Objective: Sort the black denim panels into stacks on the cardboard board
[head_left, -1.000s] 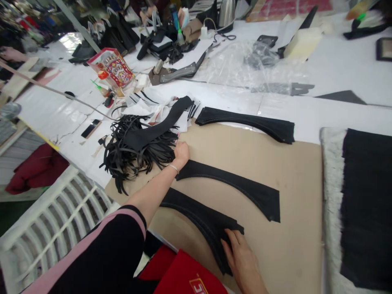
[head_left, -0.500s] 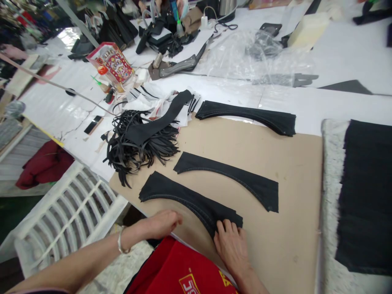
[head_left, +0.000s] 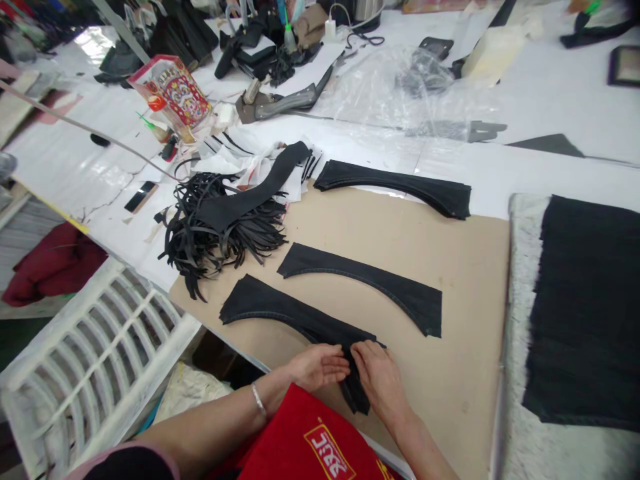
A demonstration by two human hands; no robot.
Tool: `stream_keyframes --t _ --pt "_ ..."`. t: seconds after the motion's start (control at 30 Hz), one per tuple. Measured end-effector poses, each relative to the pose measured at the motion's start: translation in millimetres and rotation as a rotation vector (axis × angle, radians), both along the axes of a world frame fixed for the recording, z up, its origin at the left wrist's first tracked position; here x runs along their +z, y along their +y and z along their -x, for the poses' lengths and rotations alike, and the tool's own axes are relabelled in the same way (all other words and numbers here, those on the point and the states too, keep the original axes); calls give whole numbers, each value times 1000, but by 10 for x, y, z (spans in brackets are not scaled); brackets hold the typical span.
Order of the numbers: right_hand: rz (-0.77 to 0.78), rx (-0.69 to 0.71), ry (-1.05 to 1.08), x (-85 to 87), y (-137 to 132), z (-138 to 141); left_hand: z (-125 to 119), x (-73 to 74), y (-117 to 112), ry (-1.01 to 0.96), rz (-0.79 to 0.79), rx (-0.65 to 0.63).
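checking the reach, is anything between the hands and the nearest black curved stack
Nothing visible: the right hand is at the right end of the nearest black curved stack, the left hand by its curved edge.

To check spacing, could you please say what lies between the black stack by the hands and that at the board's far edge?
The head view shows another black piece on brown board.

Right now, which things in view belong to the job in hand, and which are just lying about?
In the job, it seems:
near black stack, with the left hand and right hand at its right end
middle black piece
far black stack
brown board

Lying about, probably:
black strips
red box
clear plastic
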State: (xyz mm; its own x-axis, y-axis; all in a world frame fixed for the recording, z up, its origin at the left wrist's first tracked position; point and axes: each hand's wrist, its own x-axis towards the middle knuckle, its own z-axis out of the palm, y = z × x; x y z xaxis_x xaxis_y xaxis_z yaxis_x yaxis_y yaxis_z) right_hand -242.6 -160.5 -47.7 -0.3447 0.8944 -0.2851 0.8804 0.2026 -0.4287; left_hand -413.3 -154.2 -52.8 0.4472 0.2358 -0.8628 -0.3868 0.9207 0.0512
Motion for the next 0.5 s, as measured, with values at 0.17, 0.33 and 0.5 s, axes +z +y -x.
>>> stream_keyframes --t 0.17,0.33,0.5 --pt "-189 86 100 245 -24 76 -139 16 128 -69 117 255" --pt "13 -699 498 174 -180 -40 -135 55 187 -158 74 453" --pt "738 -1280 998 140 -113 22 -105 133 143 -108 39 489"
